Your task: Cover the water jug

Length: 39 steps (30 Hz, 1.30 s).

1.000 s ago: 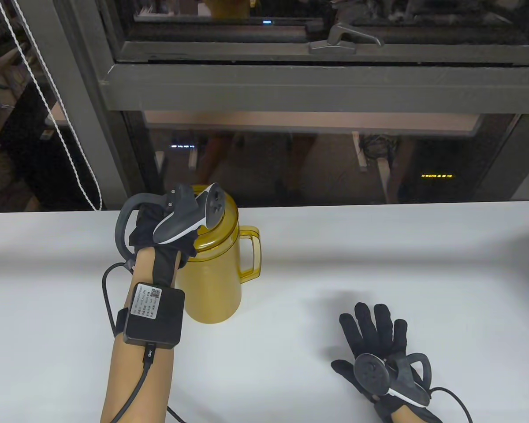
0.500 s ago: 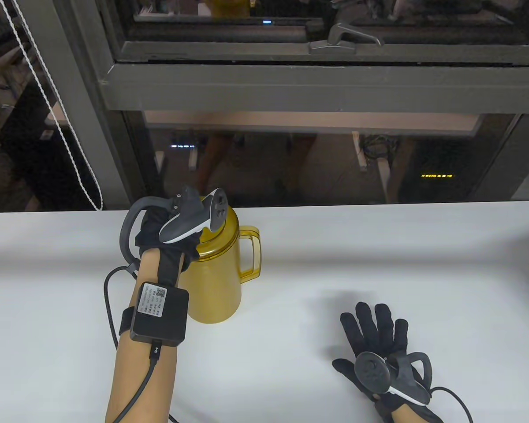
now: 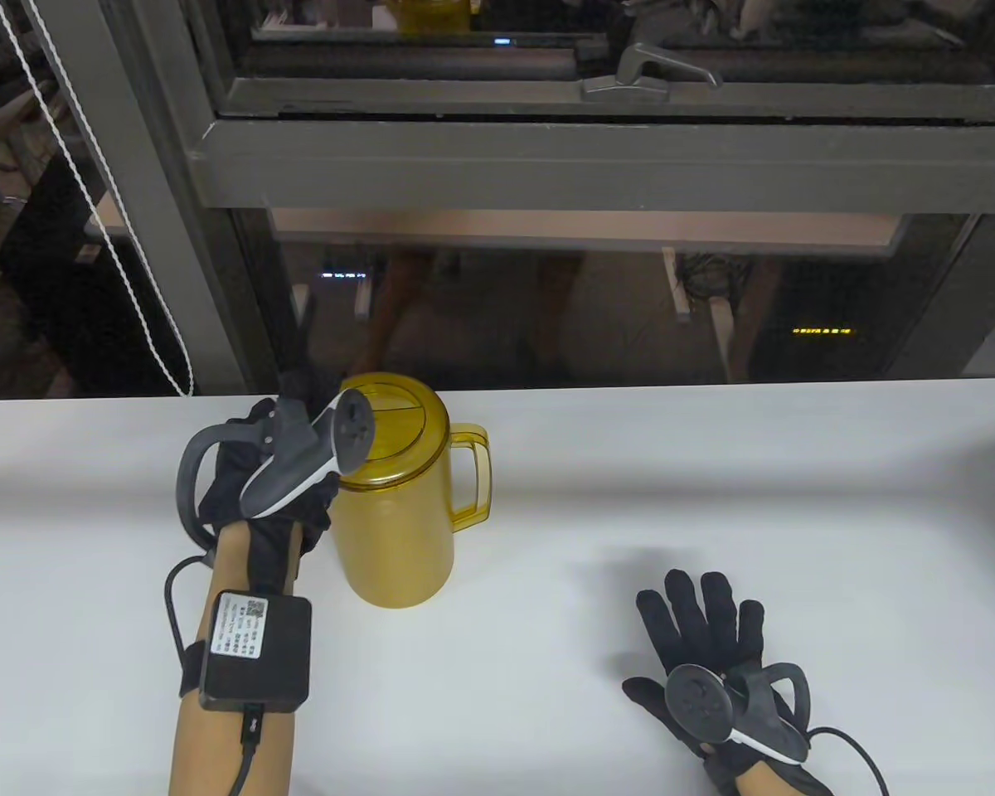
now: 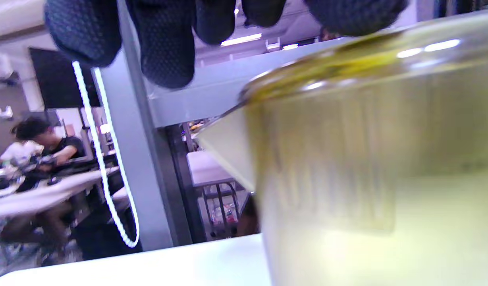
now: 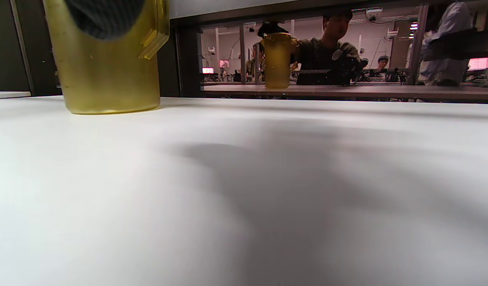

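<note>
A translucent amber water jug (image 3: 398, 497) stands upright on the white table (image 3: 713, 481), its lid (image 3: 390, 427) already seated across the mouth, just beside the left hand (image 3: 257, 473) and well apart from the right hand (image 3: 705, 630), which lies palm-down with fingers spread flat, holding nothing. The left hand hangs at the jug's left shoulder; in the left wrist view its fingertips (image 4: 164, 47) dangle loosely above the rim, curled round nothing (whether the thumb brushes the lid edge cannot be told).

The jug looks like rigid moulded plastic: stiff, smooth-walled and likely slippery under a glove. No water line shows, so it is probably light and easy to nudge or tip if the lid is pressed off-centre. The sensible holds are the loop handle (image 3: 473, 481), on the side facing the right hand, or the lid's rim from above; the bare wall offers poor purchase.

Its long axis runs vertically, mouth up. The handle points toward the right hand's side of the table, and the spout (image 4: 228, 155) points toward the left hand and the window frame (image 3: 547, 157) beyond. Judged from the seated lid, the covering appears done or nearly so.
</note>
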Each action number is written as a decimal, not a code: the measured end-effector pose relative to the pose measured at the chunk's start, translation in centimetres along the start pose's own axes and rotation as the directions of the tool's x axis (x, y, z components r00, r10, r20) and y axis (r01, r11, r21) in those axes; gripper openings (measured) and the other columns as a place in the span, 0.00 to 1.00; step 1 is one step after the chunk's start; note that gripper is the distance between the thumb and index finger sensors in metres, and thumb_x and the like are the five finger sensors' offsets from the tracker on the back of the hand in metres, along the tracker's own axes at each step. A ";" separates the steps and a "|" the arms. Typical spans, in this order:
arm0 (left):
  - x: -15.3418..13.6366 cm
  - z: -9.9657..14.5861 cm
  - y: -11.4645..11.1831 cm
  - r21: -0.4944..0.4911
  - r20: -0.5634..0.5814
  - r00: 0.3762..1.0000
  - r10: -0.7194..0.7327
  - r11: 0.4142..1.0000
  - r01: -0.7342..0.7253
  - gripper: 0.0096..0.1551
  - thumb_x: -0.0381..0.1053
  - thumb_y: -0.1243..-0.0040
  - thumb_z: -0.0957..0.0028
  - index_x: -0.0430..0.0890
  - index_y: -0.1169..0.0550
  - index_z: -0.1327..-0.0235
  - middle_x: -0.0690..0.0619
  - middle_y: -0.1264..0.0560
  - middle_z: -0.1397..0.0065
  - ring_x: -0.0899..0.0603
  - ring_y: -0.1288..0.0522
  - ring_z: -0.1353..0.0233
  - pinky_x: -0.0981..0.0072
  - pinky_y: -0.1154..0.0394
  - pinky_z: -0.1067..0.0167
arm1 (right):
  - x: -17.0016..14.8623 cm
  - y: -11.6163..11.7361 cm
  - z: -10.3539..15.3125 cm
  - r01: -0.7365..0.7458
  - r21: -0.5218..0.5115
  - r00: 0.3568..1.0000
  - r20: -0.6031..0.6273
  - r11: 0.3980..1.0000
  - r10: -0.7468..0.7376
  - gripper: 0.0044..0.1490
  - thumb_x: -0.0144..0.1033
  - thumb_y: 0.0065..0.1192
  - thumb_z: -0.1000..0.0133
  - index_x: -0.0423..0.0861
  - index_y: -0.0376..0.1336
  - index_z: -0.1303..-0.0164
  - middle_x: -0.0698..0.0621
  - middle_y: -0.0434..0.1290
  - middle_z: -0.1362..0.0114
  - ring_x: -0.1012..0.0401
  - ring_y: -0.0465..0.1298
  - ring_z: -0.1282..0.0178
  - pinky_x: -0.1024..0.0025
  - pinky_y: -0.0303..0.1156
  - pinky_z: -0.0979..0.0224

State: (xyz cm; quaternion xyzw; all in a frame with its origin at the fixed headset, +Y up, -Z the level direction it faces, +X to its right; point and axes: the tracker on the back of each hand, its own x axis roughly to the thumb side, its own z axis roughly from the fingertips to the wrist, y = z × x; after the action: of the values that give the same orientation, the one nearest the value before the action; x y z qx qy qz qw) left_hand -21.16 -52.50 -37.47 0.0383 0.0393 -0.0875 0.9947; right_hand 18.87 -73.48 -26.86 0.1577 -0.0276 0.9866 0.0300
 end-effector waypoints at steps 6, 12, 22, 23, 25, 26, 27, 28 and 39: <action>-1.8 4.6 -3.3 -0.114 0.020 0.998 0.059 0.992 -0.056 0.52 0.70 0.55 0.57 0.56 0.57 0.22 0.48 0.59 0.12 0.37 0.47 0.14 0.28 0.44 0.24 | 0.4 -0.1 0.0 0.003 -0.010 1.000 0.020 1.000 -0.003 0.63 0.67 0.54 0.48 0.56 0.23 0.23 0.44 0.27 0.13 0.33 0.31 0.15 0.24 0.33 0.23; 0.5 8.5 -8.9 -0.320 0.094 0.989 0.113 0.944 -0.078 0.55 0.73 0.60 0.58 0.56 0.67 0.25 0.46 0.72 0.16 0.34 0.64 0.14 0.25 0.57 0.23 | 0.7 0.2 -0.1 0.001 0.006 1.000 0.031 1.000 -0.002 0.63 0.67 0.54 0.48 0.56 0.23 0.23 0.44 0.27 0.13 0.33 0.31 0.15 0.24 0.33 0.23; 6.0 11.9 -17.1 -0.426 0.147 0.965 0.216 0.894 -0.135 0.57 0.75 0.62 0.57 0.55 0.71 0.28 0.45 0.76 0.19 0.33 0.72 0.18 0.24 0.65 0.27 | 1.1 0.7 -0.1 -0.001 0.034 0.999 0.039 0.999 0.000 0.63 0.68 0.53 0.48 0.56 0.23 0.23 0.44 0.27 0.13 0.33 0.31 0.15 0.24 0.33 0.24; 6.8 12.2 -17.5 -0.430 0.155 0.961 0.229 0.891 -0.143 0.57 0.75 0.62 0.57 0.55 0.71 0.28 0.45 0.77 0.19 0.33 0.72 0.18 0.24 0.65 0.27 | 1.2 0.7 -0.1 -0.004 0.038 0.999 0.040 0.999 0.002 0.63 0.68 0.53 0.48 0.56 0.23 0.23 0.44 0.27 0.13 0.33 0.31 0.15 0.24 0.33 0.24; 8.3 12.4 -18.0 -0.426 0.178 0.953 0.245 0.892 -0.149 0.57 0.75 0.62 0.57 0.55 0.71 0.28 0.45 0.77 0.19 0.33 0.73 0.19 0.23 0.66 0.27 | 1.3 0.8 -0.1 -0.006 0.040 0.999 0.043 0.999 0.004 0.63 0.68 0.53 0.48 0.56 0.23 0.23 0.44 0.27 0.13 0.33 0.31 0.15 0.24 0.33 0.24; 9.2 12.5 -18.3 -0.427 0.194 0.949 0.248 0.893 -0.146 0.57 0.75 0.63 0.57 0.55 0.72 0.28 0.44 0.77 0.19 0.33 0.73 0.19 0.23 0.66 0.28 | 1.4 0.8 -0.1 -0.007 0.042 0.999 0.043 0.999 0.005 0.63 0.68 0.53 0.48 0.55 0.22 0.23 0.44 0.27 0.13 0.33 0.31 0.15 0.24 0.33 0.24; 9.9 12.6 -18.4 -0.426 0.203 0.946 0.252 0.893 -0.146 0.58 0.75 0.63 0.57 0.55 0.73 0.28 0.44 0.77 0.19 0.33 0.73 0.19 0.23 0.66 0.28 | 1.4 0.8 0.0 -0.007 0.043 0.999 0.044 0.999 0.005 0.63 0.68 0.53 0.48 0.56 0.22 0.23 0.44 0.27 0.13 0.33 0.31 0.15 0.24 0.33 0.24; 10.8 12.6 -18.6 -0.422 0.217 0.940 0.264 0.893 -0.153 0.58 0.75 0.63 0.57 0.55 0.73 0.28 0.44 0.78 0.20 0.33 0.73 0.19 0.23 0.66 0.28 | 1.4 0.9 0.0 -0.007 0.045 0.999 0.045 0.999 0.005 0.63 0.68 0.53 0.48 0.56 0.22 0.23 0.44 0.27 0.13 0.33 0.31 0.15 0.24 0.33 0.24; 16.6 12.7 -17.1 -0.317 0.359 0.896 0.260 0.937 -0.145 0.58 0.76 0.63 0.57 0.55 0.73 0.29 0.45 0.78 0.20 0.33 0.75 0.19 0.23 0.68 0.29 | 2.8 0.6 0.1 0.025 0.039 0.996 0.081 0.999 -0.028 0.63 0.68 0.53 0.48 0.55 0.22 0.23 0.43 0.27 0.14 0.33 0.31 0.16 0.24 0.33 0.24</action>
State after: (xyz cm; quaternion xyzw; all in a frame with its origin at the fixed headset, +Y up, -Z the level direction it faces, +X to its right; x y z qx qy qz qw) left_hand -7.01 -73.13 -27.45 -0.1185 -0.1544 0.0184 0.9807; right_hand 16.24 -73.92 -25.94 0.1986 -0.0082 0.9793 0.0389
